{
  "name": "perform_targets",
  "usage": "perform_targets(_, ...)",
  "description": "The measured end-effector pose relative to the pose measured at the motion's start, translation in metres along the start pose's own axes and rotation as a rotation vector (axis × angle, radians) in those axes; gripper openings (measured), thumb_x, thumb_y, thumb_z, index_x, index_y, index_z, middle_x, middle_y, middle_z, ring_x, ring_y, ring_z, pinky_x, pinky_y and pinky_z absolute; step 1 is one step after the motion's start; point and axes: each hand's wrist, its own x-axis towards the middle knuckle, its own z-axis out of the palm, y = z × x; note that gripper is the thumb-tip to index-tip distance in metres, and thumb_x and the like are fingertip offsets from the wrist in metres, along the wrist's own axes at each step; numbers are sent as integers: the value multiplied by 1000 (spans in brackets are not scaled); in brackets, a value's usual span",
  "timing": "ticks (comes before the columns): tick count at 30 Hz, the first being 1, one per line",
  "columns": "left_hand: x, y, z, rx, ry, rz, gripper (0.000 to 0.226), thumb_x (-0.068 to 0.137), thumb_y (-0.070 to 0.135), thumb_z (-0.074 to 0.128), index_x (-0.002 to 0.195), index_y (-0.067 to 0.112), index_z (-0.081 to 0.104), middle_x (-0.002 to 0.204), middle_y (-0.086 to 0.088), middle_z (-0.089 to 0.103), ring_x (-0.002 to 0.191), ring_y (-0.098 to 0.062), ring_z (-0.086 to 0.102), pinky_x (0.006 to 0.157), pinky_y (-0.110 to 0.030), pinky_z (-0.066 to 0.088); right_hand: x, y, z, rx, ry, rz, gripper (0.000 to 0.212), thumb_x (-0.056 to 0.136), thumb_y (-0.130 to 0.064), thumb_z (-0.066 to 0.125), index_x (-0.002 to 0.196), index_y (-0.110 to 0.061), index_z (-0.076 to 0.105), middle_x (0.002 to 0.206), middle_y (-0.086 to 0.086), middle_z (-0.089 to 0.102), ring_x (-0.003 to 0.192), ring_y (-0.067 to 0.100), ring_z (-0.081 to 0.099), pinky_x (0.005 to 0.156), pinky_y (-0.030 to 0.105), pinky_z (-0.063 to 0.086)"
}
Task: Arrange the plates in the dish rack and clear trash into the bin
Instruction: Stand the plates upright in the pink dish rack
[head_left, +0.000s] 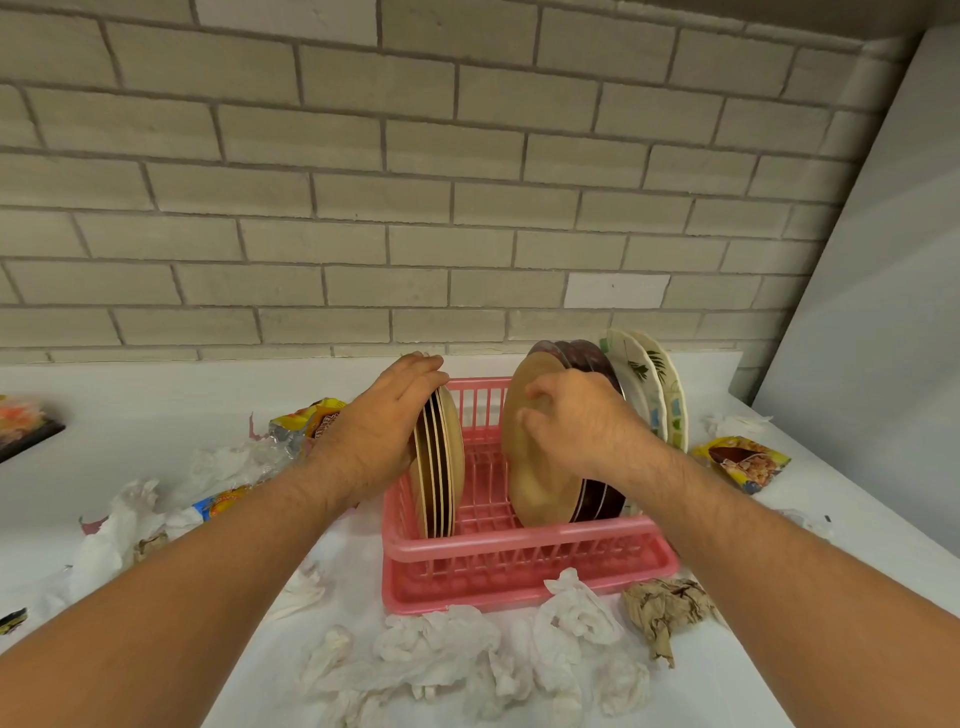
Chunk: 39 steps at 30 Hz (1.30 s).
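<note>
Rack (519, 545): left hand (379, 431), flat, props left-end plates (441, 457) upright; right hand (576, 421) grips tan plate (535, 483), right end, likely slotting it.

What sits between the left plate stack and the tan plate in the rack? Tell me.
Nothing: between the left plate stack and the tan plate, only bare slots of the pink rack show, in the head view.

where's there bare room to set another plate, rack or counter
Inside the pink rack, the slots between the left plate stack and the tan plate are free. Bare counter lies along the brick wall, behind the wrappers. Crowded: tissues in front of the rack and left of it.
</note>
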Motion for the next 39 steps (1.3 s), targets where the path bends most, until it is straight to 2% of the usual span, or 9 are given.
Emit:
perform_targets(5,-2,-3,2,37,11,31,78,74,0,74,142,14,38,150,-4,33,140,-19,23,110,-25,13,-1,-13,2,268,-100,-19,27,94,-34,62,115,-18,67,101,4,65,56,9,67,49,18,53)
perform_targets(9,-1,-3,2,68,17,76,76,68,1,78,136,9,45,139,-8,42,130,-19,33,104,-24,25,-3,-30,15,400,-149,-66,23,97,-41,54,108,-27,68,91,10,71,84,28,70,71,42,61)
perform_targets(13,-2,-4,-2,61,31,95,68,74,9,77,135,11,47,133,-9,44,123,-19,38,97,-22,33,-3,-40,34,370,-145,-139,31,101,-40,45,118,-21,64,88,-3,67,76,10,64,66,26,53)
perform_targets(16,-1,-5,-6,66,24,110,68,74,12,75,136,11,48,129,-12,47,120,-23,42,92,-28,41,-3,-39,41,347,-110,-144,36,101,-38,45,128,-19,58,112,-4,66,98,8,62,82,23,51)
perform_targets(18,0,-6,-9,82,12,120,70,72,13,75,136,12,48,128,-14,48,119,-26,42,88,-31,44,-3,-38,42,324,-114,-139,37,100,-37,47,131,-19,56,118,-3,64,102,10,61,83,22,49)
perform_targets(23,2,-7,-7,94,-26,113,78,74,11,74,143,15,39,133,-12,44,122,-23,39,91,-31,44,-1,-37,42,165,-44,-86,22,100,-29,42,99,-17,60,78,0,64,62,11,59,55,26,49)
perform_targets(30,-4,-5,-3,31,31,65,74,76,4,73,141,11,39,142,-7,40,133,-19,29,106,-24,20,10,-41,18,12,-7,56,11,97,-20,50,100,-13,58,79,0,56,63,10,55,48,20,40)
perform_targets(35,-4,-5,-2,38,31,80,75,69,-1,76,137,6,45,138,-11,45,130,-21,33,107,-29,23,22,-47,-27,-130,110,62,7,95,-15,50,92,-12,56,77,3,55,64,17,56,47,25,40)
perform_targets(39,-4,-4,-3,44,25,72,77,68,-2,77,137,6,44,139,-12,44,131,-24,34,108,-29,22,18,-44,-25,-281,73,98,2,95,-12,56,97,-11,56,77,4,56,65,17,58,48,26,44)
